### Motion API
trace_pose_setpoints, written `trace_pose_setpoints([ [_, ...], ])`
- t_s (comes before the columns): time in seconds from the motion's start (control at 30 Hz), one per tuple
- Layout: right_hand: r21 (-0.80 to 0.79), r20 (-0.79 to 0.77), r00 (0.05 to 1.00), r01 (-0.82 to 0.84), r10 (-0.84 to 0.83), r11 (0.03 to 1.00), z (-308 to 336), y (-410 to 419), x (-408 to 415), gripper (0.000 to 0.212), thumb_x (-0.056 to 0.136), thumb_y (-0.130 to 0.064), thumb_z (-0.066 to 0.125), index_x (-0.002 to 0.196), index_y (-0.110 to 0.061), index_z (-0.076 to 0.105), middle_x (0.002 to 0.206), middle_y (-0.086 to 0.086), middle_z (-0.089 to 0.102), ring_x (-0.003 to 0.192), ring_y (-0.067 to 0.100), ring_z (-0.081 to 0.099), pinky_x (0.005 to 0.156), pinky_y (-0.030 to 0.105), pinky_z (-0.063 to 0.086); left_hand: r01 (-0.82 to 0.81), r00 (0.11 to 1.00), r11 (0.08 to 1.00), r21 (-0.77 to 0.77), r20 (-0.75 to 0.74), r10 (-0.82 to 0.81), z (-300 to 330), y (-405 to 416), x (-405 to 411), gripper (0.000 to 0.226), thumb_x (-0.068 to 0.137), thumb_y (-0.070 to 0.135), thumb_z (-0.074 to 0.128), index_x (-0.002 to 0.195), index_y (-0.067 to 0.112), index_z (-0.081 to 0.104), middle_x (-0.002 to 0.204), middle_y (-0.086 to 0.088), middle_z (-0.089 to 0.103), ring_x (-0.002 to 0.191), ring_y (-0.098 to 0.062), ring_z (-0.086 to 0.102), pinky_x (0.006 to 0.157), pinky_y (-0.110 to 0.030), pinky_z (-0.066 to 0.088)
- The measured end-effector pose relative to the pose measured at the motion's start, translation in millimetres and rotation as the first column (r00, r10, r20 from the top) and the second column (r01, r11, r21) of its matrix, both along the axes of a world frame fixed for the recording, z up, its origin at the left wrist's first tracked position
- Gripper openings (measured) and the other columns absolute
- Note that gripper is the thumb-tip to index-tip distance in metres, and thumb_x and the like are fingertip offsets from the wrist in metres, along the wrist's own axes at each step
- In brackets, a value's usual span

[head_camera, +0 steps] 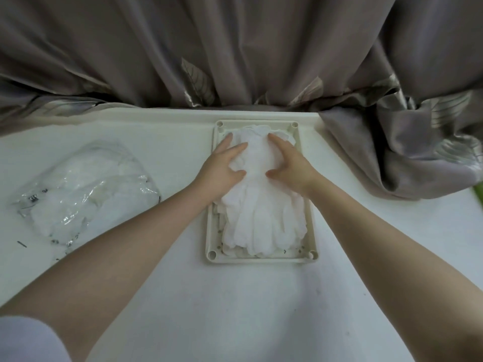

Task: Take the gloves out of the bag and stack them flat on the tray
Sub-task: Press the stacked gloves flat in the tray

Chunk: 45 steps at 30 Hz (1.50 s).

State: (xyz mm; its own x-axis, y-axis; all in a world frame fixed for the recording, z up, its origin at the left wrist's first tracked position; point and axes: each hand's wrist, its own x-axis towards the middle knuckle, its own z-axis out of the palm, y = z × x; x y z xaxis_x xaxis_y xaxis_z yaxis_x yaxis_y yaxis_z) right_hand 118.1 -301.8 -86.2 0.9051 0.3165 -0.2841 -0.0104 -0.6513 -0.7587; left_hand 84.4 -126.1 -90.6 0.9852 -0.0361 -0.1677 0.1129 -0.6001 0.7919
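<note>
A stack of white gloves lies flat in a cream rectangular tray at the middle of the white table. My left hand presses on the left side of the top glove with its fingers stretched out. My right hand presses on the right side the same way, thumb pointing inward. The glove fingers point toward me. A clear plastic bag lies crumpled on the table to the left, with white gloves still visible inside it.
A grey-brown curtain hangs along the table's far edge and bunches onto the table at the right. A green edge shows at the far right. Small dark specks lie near the bag.
</note>
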Motion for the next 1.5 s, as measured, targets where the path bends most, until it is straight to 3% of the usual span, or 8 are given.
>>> trace_pose_setpoints([
  [0.13,-0.061,0.020,0.998,0.056,-0.055,0.997,5.6,-10.5,-4.5,0.066,0.083,-0.017,0.070,0.141,-0.024,0.039,0.157,0.002,0.006,0.125,0.024,0.042,0.102,0.036,0.041,-0.014,0.993,0.968,0.250,0.115,-0.015,4.1,6.0,-10.2,0.049,0.087,0.008,0.058,0.134,0.018,0.051,0.158,0.004,0.010,0.120,-0.027,0.051,0.091,-0.026,0.044],
  [0.27,-0.206,0.364,0.931,0.069,0.011,0.976,6.5,-12.3,-33.8,0.063,0.084,-0.034,0.067,0.138,-0.011,0.042,0.158,0.017,0.000,0.142,0.035,0.018,0.112,0.040,0.025,0.137,0.890,0.857,0.497,0.318,-0.327,2.8,-1.0,-26.1,0.042,0.088,0.022,0.055,0.128,0.010,0.053,0.154,-0.009,0.025,0.130,-0.033,0.038,0.105,-0.046,0.034],
  [0.43,-0.488,0.142,0.862,-0.367,0.487,0.792,-12.5,-10.3,-64.9,0.109,0.080,-0.058,0.060,0.151,-0.007,-0.005,0.160,0.009,-0.010,0.148,0.022,-0.008,0.120,0.037,-0.003,0.422,0.835,0.492,0.762,-0.115,-0.538,-10.0,-0.1,-21.2,0.086,0.087,0.064,0.038,0.152,0.020,0.001,0.158,0.002,-0.016,0.146,-0.015,-0.012,0.117,-0.037,-0.010],
  [0.7,-0.631,-0.140,0.942,-0.322,0.305,0.706,-1.9,-10.1,-78.7,0.130,0.062,-0.081,0.058,0.149,-0.026,-0.021,0.155,0.001,-0.029,0.142,0.021,-0.028,0.116,0.046,-0.016,0.384,0.913,0.703,0.599,-0.137,-0.383,-1.7,1.7,-9.9,0.079,0.092,0.059,0.034,0.152,0.017,0.004,0.160,0.000,0.002,0.146,-0.015,0.004,0.119,-0.036,0.008],
  [0.9,-0.363,0.342,0.932,0.015,0.118,0.932,38.6,45.8,-83.4,0.066,0.086,-0.062,0.049,0.132,-0.014,0.050,0.146,0.006,0.040,0.135,0.026,0.035,0.108,0.037,0.028,0.117,0.944,0.895,0.430,0.233,-0.235,31.5,50.9,-46.7,0.046,0.093,0.018,0.051,0.136,0.005,0.041,0.144,-0.010,0.041,0.132,-0.026,0.038,0.105,-0.032,0.027],
  [1.17,-0.119,0.460,0.867,-0.156,0.193,0.981,36.2,163.0,-121.3,0.030,0.093,-0.036,0.053,0.089,-0.010,0.066,0.095,0.001,0.064,0.089,0.022,0.058,0.066,0.034,0.046,-0.005,0.939,0.788,0.615,0.273,-0.208,37.6,175.1,-87.9,0.023,0.080,0.013,0.054,0.061,0.015,0.068,0.141,-0.003,0.043,0.140,-0.034,0.016,0.111,-0.038,-0.007],
  [1.33,-0.170,0.370,0.849,-0.338,0.378,0.926,14.1,208.9,-135.8,0.021,0.090,-0.013,0.048,0.086,-0.003,0.065,0.087,0.010,0.063,0.080,0.032,0.058,0.069,0.042,0.048,0.140,0.990,0.753,0.643,-0.078,-0.117,32.5,223.8,-94.3,0.043,0.087,0.016,0.052,0.129,0.026,0.056,0.153,0.005,0.026,0.142,-0.022,0.016,0.115,-0.033,0.011],
  [1.5,-0.455,0.043,0.834,-0.473,0.550,0.754,-2.2,240.0,-139.2,0.046,0.091,-0.034,0.059,0.134,-0.021,0.049,0.139,0.000,0.043,0.116,0.025,0.053,0.090,0.035,0.042,0.146,0.984,0.919,0.366,-0.147,-0.097,22.5,244.6,-100.5,0.067,0.091,0.006,0.044,0.150,0.023,0.016,0.146,-0.001,0.040,0.110,-0.020,0.052,0.093,-0.025,0.037],
])
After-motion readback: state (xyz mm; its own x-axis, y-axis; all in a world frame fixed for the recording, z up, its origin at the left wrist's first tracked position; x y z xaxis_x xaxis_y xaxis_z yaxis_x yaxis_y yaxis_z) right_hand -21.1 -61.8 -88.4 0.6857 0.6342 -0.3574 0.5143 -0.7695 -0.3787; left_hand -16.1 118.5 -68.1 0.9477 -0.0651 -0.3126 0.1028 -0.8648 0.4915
